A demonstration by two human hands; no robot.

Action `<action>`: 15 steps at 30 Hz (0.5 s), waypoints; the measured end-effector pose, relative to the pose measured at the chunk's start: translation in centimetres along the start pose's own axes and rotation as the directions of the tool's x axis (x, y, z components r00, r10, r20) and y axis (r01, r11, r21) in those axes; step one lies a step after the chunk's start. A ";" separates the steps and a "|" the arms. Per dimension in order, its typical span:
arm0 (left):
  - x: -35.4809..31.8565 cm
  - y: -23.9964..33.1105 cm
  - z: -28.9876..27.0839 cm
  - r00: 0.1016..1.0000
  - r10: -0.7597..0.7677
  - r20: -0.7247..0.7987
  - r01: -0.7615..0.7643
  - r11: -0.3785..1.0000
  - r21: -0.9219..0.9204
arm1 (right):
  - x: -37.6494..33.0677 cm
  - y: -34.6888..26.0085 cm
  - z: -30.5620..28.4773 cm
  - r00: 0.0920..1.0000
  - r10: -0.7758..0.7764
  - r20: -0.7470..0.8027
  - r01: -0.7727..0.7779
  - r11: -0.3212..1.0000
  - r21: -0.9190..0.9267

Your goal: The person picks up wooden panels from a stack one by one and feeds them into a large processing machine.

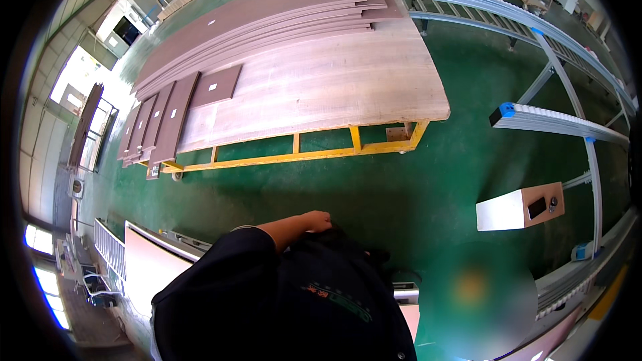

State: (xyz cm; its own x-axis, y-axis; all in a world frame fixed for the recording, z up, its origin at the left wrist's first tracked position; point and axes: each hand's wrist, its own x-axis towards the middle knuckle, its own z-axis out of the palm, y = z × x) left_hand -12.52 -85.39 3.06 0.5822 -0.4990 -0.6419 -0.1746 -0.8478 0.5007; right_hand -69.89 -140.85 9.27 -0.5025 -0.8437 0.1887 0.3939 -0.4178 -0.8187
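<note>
My left hand (317, 220) is held close in front of my dark jacket (294, 301), with the bare forearm bent across my body. Its fingers look curled; whatever they may hold is hidden. My right hand does not show. Ahead of me stands a low yellow-framed cart (294, 144) with a pale wood-grain top (334, 87). A stack of long brown boards (267, 17) lies along its far side. Several narrow brown panels (175, 117) with small white labels lie at its left end, some jutting past the edge. A shorter labelled panel (217, 87) rests beside them.
Metal roller conveyors (562, 120) stand on the right. Near them, a white-and-brown box (501, 210) carries a dark flat phone-like object (537, 208) and a small round item. Pale panels (150, 257) are at my left side. The floor (428, 200) is green.
</note>
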 end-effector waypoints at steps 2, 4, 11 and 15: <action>0.2 -1.5 0.1 0.998 -0.059 0.006 0.058 0.998 0.032 | -1.1 -0.5 -3.6 0.942 -0.316 0.116 0.337 0.895 -0.292; 0.3 -2.6 -0.7 0.998 -0.067 0.020 0.066 0.997 0.048 | -6.3 -1.9 -2.3 0.895 -0.399 0.200 0.446 0.777 -0.445; 3.0 -4.1 -2.3 0.996 0.080 -0.039 -0.082 0.995 -0.058 | -24.2 -7.4 3.8 0.873 -0.307 0.379 0.377 0.918 -0.125; 2.8 -4.1 -4.3 0.984 0.165 -0.062 -0.173 0.971 -0.165 | -32.8 -12.9 8.3 0.957 0.030 0.289 0.077 0.932 -0.354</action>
State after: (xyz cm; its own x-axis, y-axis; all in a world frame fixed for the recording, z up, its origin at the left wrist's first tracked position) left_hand -6.73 -82.54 1.68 0.5936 -0.6200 -0.5131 -0.1394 -0.7072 0.6932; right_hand -52.05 -110.62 18.13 -0.2468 -0.9174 0.3122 0.0559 -0.3351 -0.9405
